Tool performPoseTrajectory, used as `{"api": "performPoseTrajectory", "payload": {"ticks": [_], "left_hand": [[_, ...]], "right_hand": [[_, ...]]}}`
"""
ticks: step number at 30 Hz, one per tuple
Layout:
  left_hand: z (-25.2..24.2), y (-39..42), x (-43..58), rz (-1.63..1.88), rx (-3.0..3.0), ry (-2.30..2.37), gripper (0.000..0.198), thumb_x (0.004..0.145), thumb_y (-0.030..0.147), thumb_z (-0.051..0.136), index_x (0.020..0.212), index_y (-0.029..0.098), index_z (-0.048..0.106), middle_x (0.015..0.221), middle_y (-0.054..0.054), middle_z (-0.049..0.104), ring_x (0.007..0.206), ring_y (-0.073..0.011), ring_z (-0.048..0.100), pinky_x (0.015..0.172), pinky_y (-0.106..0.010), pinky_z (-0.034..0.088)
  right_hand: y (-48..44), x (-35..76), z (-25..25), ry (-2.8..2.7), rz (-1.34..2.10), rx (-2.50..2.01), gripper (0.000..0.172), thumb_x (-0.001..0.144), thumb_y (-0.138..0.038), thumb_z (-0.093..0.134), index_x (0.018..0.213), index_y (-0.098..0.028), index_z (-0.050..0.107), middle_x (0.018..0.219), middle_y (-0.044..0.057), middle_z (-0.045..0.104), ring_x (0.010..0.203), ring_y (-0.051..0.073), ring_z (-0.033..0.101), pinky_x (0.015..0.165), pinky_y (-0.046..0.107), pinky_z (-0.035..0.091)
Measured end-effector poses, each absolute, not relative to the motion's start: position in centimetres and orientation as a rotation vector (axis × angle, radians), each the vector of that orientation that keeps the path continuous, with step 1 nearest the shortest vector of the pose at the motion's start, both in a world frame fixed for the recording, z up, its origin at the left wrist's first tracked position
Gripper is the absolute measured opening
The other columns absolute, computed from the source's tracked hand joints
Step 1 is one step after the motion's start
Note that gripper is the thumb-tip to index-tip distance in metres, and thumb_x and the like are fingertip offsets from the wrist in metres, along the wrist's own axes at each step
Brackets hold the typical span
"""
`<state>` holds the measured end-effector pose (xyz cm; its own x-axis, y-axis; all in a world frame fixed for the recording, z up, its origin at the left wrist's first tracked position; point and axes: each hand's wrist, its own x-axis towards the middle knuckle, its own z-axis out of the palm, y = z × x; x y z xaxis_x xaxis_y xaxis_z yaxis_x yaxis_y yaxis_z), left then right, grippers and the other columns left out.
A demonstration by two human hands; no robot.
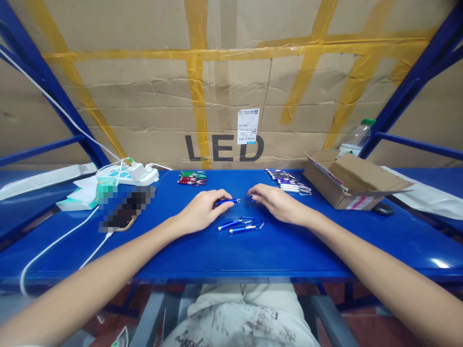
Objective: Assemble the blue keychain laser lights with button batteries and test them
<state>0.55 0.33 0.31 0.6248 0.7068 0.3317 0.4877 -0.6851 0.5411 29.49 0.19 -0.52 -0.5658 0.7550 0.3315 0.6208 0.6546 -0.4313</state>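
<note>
Between the thumb and fingers of my left hand (pixel 206 208) is a slim blue pen-like flashlight (pixel 231 201), its silver end pointing right. My right hand (pixel 277 202) is closed at the fingertips on a small blue carabiner clip (pixel 251 197), partly hidden by the fingers. A short gap separates the two hands. Just below them on the table lie two more blue flashlights, an upper one (pixel 230 224) and a lower one (pixel 241 230), each with a blue clip at its right end.
Green flashlights (pixel 193 173) and red ones (pixel 191 182) lie back left; purple and silver ones (pixel 287 187) back right. An open cardboard box (pixel 347 183) and bottle (pixel 358 135) stand right. A phone (pixel 125 212), tissues (pixel 85 195), power strip (pixel 144 178) and white cables are left.
</note>
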Motion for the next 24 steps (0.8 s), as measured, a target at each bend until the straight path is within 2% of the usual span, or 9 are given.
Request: {"api": "performPoseTrajectory", "payload": {"ticks": [3, 5, 9, 14, 24], "left_hand": [[0.2, 0.4, 0.6, 0.759, 2.452, 0.951, 0.032, 0.108, 0.047, 0.059, 0.117, 0.021, 0.074, 0.103, -0.004, 0.080, 0.086, -0.0204, 0.073, 0.077, -0.031, 0.052], [0.2, 0.4, 0.7, 0.761, 2.452, 0.951, 0.032, 0.108, 0.047, 0.058, 0.117, 0.021, 0.074, 0.103, -0.004, 0.080, 0.085, -0.0201, 0.073, 0.077, -0.030, 0.052], [0.2, 0.3, 0.6, 0.758, 2.477, 0.942, 0.030, 0.108, 0.045, 0.059, 0.116, 0.021, 0.074, 0.104, -0.004, 0.080, 0.086, -0.0201, 0.072, 0.077, -0.030, 0.051], [0.3, 0.3, 0.6, 0.755, 2.476, 0.957, 0.029, 0.107, 0.045, 0.060, 0.115, 0.021, 0.074, 0.109, -0.004, 0.081, 0.091, -0.0210, 0.073, 0.080, -0.031, 0.052], [0.3, 0.4, 0.6, 0.767, 2.499, 0.958, 0.030, 0.107, 0.046, 0.059, 0.114, 0.021, 0.074, 0.109, -0.004, 0.081, 0.089, -0.0211, 0.072, 0.081, -0.032, 0.051]], "right_hand": [[-0.3, 29.1, 0.2, -2.378, 0.420, -1.106, 0.031, 0.114, -0.038, 0.039, 0.095, -0.023, 0.060, 0.083, 0.004, 0.068, 0.076, 0.021, 0.064, 0.074, 0.033, 0.048], [-0.8, 28.8, 0.7, -2.356, 0.461, -1.138, 0.033, 0.114, -0.041, 0.039, 0.095, -0.024, 0.060, 0.074, 0.000, 0.065, 0.067, 0.019, 0.060, 0.069, 0.031, 0.045], [-1.0, 28.5, 1.0, -2.311, 0.458, -1.070, 0.033, 0.114, -0.042, 0.041, 0.100, -0.023, 0.065, 0.092, 0.005, 0.073, 0.082, 0.021, 0.066, 0.079, 0.033, 0.050], [-0.8, 28.4, 0.8, -2.292, 0.517, -0.971, 0.030, 0.112, -0.038, 0.047, 0.109, -0.022, 0.072, 0.108, 0.008, 0.076, 0.101, 0.025, 0.069, 0.094, 0.038, 0.051], [-1.1, 28.3, 0.5, -2.133, 0.764, -0.993, 0.025, 0.108, -0.046, 0.059, 0.102, -0.022, 0.066, 0.103, 0.006, 0.078, 0.092, 0.022, 0.070, 0.085, 0.036, 0.055]]}}
